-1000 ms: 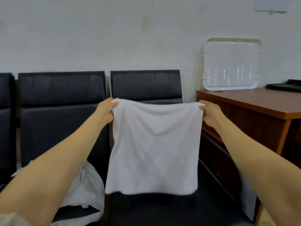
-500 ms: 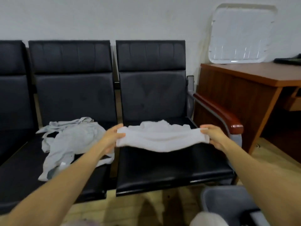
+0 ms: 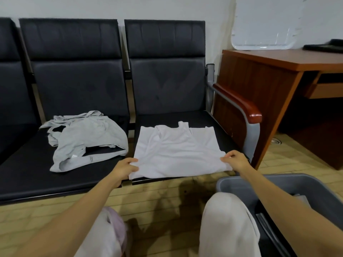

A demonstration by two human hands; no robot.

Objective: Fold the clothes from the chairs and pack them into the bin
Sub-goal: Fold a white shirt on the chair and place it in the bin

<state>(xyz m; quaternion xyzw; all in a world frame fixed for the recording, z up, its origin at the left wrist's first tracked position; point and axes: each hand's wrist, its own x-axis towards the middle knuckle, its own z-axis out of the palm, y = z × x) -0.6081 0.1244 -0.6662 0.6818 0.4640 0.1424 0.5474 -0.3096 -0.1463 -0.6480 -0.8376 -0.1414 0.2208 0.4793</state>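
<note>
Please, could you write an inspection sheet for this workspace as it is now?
Surface: black chair seats, side by side.
Job's things: white vest flat on the right seat; grey garment crumpled on the next; grey bin on the floor.
Clutter: nothing seen.
Grips: left hand and right hand each pinch a near corner of the white vest.
Cables: perhaps a pale cord on the floor.
Surroundings: wooden desk; white tray leaning on the wall.

White top, grey garment, black chairs.
</note>
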